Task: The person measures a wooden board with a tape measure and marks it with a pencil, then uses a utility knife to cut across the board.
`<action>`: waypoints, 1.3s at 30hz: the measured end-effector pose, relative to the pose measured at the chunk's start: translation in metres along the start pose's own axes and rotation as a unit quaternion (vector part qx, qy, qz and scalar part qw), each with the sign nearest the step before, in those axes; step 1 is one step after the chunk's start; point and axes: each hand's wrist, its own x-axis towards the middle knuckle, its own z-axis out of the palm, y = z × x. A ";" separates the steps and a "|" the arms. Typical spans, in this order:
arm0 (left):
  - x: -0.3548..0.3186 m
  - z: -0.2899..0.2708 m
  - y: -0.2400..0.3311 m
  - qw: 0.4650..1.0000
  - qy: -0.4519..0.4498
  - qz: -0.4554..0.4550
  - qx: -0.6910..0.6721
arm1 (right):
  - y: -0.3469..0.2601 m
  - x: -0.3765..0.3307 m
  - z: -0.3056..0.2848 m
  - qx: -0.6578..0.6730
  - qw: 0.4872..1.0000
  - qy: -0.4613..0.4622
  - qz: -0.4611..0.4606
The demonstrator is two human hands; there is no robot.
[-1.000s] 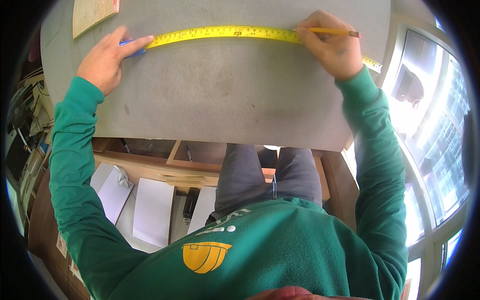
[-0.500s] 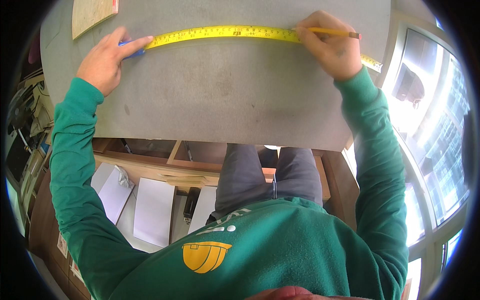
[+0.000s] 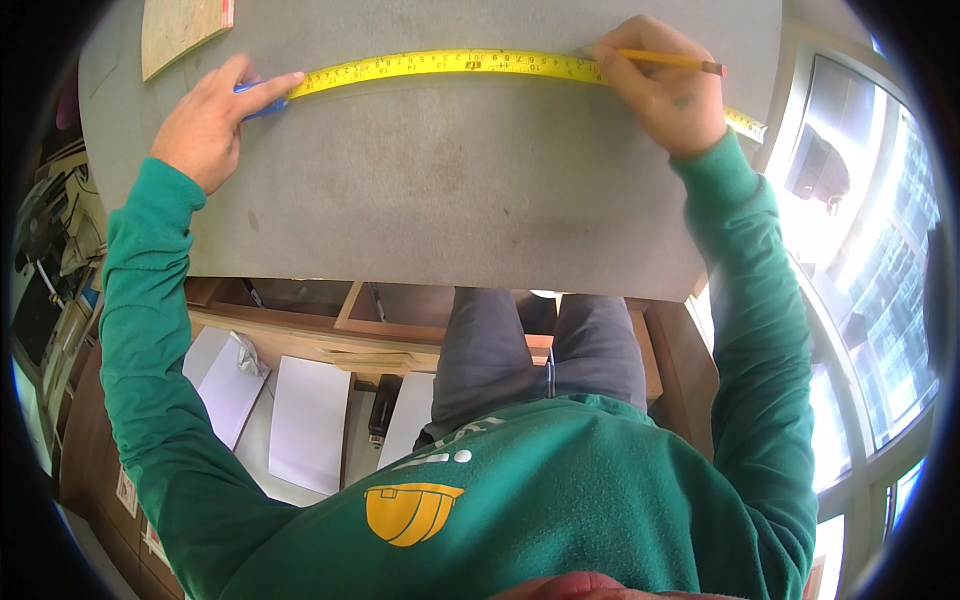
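A yellow tape measure (image 3: 440,65) stretches across the grey board (image 3: 430,200), its metal-tipped end near the board's right edge. My left hand (image 3: 205,130) is closed round the blue case (image 3: 262,99) at the tape's left end, with the index finger reaching onto the blade. In my right hand (image 3: 665,85) is a yellow pencil (image 3: 660,60), pinched near its point. The point rests by the tape's far edge, and the hand lies over part of the blade. The fingertips' far side is partly hidden.
A piece of plywood (image 3: 185,30) lies at the board's far left. Below the board's near edge are wooden compartments (image 3: 300,300), white panels (image 3: 305,420) and a dark tool (image 3: 382,410). A bright window (image 3: 870,260) is on the right.
My right hand and the pencil have shifted very slightly, the pencil's rear end moving a little to the right. My left hand and the tape measure stay almost where they were.
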 end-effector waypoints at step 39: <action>-0.020 -0.003 0.013 1.000 -0.015 -0.002 -0.026 | -0.014 -0.014 -0.016 0.046 0.997 0.066 0.003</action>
